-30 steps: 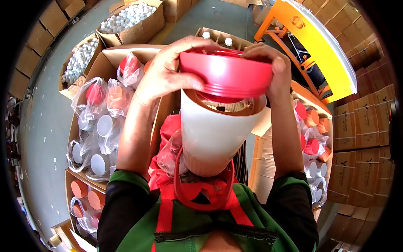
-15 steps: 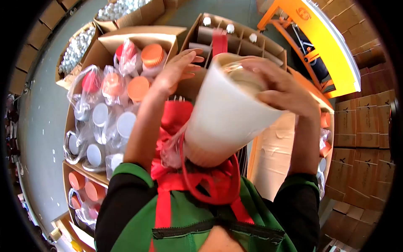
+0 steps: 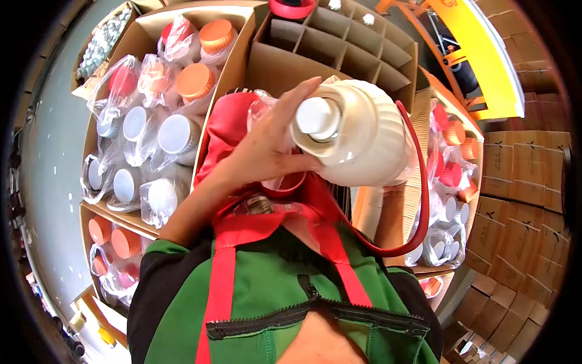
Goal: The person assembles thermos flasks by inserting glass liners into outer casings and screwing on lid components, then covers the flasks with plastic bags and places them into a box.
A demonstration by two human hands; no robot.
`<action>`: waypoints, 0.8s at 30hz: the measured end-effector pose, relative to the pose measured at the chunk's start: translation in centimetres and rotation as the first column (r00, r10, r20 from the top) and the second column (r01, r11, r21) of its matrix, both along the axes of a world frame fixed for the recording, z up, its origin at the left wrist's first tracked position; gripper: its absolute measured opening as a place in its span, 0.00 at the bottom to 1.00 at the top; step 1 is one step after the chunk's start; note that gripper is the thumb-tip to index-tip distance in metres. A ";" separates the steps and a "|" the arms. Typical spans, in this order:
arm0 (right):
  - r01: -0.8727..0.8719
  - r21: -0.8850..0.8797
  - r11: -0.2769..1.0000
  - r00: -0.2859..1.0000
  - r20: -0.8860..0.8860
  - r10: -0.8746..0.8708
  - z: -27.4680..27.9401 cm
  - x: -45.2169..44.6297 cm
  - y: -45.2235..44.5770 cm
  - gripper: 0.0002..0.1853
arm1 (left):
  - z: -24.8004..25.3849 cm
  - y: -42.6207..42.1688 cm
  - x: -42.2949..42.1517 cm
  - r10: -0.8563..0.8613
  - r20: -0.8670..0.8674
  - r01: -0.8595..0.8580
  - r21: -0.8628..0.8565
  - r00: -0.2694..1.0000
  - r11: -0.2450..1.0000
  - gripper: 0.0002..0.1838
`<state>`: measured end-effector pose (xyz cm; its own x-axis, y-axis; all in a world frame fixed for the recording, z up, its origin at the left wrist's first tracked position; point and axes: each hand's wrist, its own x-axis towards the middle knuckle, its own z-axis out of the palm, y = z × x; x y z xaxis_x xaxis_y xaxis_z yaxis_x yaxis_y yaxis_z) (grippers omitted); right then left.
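Note:
A cream thermos flask [image 3: 376,130] with a ribbed shoulder is tilted, its top facing me. A white stopper [image 3: 316,116] sits in its neck. My left hand [image 3: 282,139] is closed at the neck, thumb on the near side and fingers on the far side. A red strap handle [image 3: 424,200] loops down on the flask's right. My right hand is hidden behind the flask; only part of its forearm [image 3: 389,218] shows. Below my left hand, a red round rim [image 3: 286,187] lies against the red apron [image 3: 227,136].
A divided cardboard box [image 3: 345,51] stands ahead, a red ring-shaped top [image 3: 291,8] at its far left. On the left, an open carton [image 3: 233,64] holds bagged flasks with orange, red and pale lids. More lidded flasks [image 3: 451,173] fill a right-hand box. Stacked cartons [image 3: 515,242] stand beyond.
The flask has turned over, so its stoppered top now faces me instead of its open-looking end. My left hand has moved onto the neck. My right hand has gone behind the flask.

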<state>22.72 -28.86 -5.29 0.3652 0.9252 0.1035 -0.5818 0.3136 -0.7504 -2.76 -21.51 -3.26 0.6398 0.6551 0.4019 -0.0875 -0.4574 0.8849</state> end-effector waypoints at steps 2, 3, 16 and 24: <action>-0.018 0.012 1.000 0.999 -0.041 0.018 -0.4 -0.7 0.0 0.32 | 1.0 0.1 2.7 0.065 0.128 -0.078 0.104 0.990 0.992 0.58; -0.025 0.011 1.000 0.998 -0.052 0.025 -0.6 -1.0 -0.1 0.32 | 1.5 -0.1 3.5 0.056 0.140 -0.071 0.105 0.989 0.992 0.58; -0.015 0.020 1.000 0.995 -0.098 0.017 -1.3 -1.4 -0.5 0.32 | 3.2 -0.6 6.2 0.159 0.127 -0.199 0.424 0.979 0.884 0.34; -0.012 0.015 1.000 0.995 -0.100 0.013 -1.4 -1.5 -0.3 0.32 | 2.7 -2.4 7.2 0.228 0.380 -0.237 -0.024 0.897 0.971 0.45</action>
<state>21.20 -29.17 -6.67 0.3630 0.9283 0.0805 -0.6579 0.3165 -0.6834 4.46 -23.93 -0.52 0.2679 0.7546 0.5990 -0.3009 -0.5251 0.7961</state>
